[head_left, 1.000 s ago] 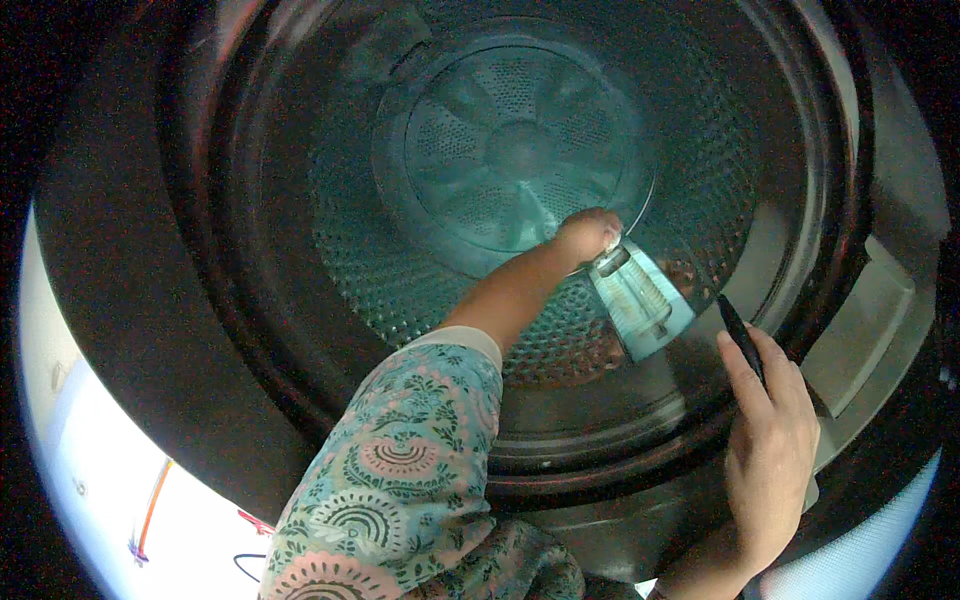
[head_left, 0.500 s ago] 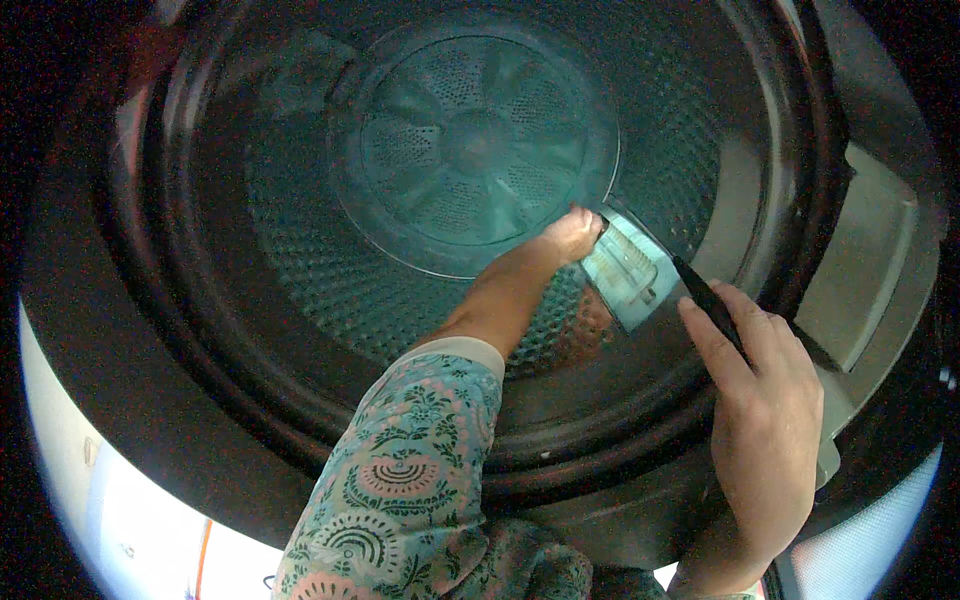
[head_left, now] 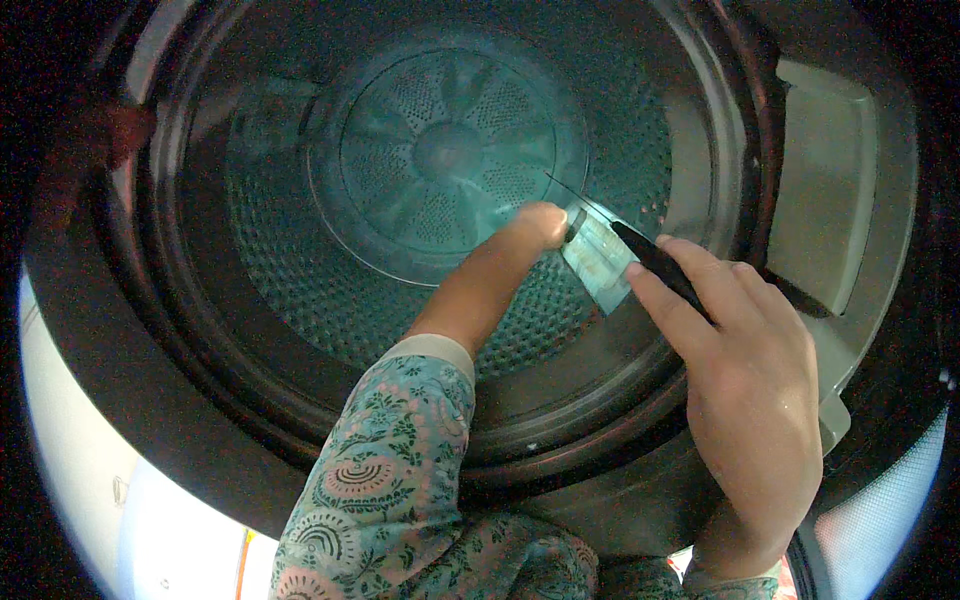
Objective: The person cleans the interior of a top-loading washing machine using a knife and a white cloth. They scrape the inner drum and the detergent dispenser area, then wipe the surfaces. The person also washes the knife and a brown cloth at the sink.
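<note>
Our left hand (head_left: pixel 543 226) has its fingers clamped on the upper end of a pale panel (head_left: pixel 600 265) inside the perforated drum (head_left: pixel 305 295). Our right hand (head_left: pixel 752 365) grips a black-handled tool (head_left: pixel 655 260) beside it.

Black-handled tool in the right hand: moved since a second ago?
Yes: the black-handled tool has moved mostly up the picture, closer to the drum hub.

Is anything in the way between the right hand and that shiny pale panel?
Just the black-handled tool: the right hand holds it, and it crosses in front of the right edge of the pale panel. Nothing else visible is between them. The left hand is at the panel's upper left.
</note>
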Tool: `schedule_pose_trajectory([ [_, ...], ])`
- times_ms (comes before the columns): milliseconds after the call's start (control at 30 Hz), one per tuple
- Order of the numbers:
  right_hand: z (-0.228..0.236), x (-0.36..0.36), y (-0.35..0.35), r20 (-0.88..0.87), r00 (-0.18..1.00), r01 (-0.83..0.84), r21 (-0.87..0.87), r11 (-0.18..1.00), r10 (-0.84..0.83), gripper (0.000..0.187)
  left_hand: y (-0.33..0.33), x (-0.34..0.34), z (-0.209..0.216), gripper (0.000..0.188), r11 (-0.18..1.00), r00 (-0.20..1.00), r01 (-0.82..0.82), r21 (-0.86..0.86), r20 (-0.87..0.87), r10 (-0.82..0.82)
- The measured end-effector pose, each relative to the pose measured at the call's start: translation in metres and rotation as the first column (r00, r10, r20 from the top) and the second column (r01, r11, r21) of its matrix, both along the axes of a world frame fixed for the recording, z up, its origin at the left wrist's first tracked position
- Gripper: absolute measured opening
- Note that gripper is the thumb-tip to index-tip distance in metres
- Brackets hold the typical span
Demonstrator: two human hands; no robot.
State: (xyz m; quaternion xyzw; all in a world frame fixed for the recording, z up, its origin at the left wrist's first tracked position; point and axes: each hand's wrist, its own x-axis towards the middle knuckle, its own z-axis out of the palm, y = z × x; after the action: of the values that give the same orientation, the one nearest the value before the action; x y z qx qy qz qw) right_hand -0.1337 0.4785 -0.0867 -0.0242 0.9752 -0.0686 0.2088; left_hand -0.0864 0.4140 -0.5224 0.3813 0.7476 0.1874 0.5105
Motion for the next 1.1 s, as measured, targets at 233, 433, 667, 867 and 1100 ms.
schedule_pose_trajectory([
  [233,0.0,-0.002,-0.01,-0.041,0.995,-0.083,0.093,0.992,0.087,0.04,-0.008,-0.026,-0.063,0.037,0.974,0.945,-0.145,0.171,0.315,0.086],
  [433,-0.009,0.002,-0.008,-0.064,0.995,-0.077,0.011,0.997,0.077,0.04,-0.005,-0.008,-0.039,0.015,0.735,0.813,-0.566,0.374,0.401,0.422],
  [667,-0.007,-0.004,-0.011,-0.033,0.999,-0.012,0.028,1.0,0.013,0.039,-0.022,0.003,0.046,0.025,0.954,0.96,0.046,0.295,-0.278,0.04],
  [867,-0.008,-0.002,-0.001,-0.031,0.999,-0.036,0.01,0.999,0.037,0.04,-0.016,0.015,0.039,0.025,0.973,0.93,0.029,0.228,-0.362,0.057],
  [1100,0.007,-0.011,-0.007,0.05,0.998,-0.045,0.13,0.99,0.039,0.04,0.0,0.017,0.025,0.021,0.974,0.91,0.188,0.13,-0.395,-0.123],
])
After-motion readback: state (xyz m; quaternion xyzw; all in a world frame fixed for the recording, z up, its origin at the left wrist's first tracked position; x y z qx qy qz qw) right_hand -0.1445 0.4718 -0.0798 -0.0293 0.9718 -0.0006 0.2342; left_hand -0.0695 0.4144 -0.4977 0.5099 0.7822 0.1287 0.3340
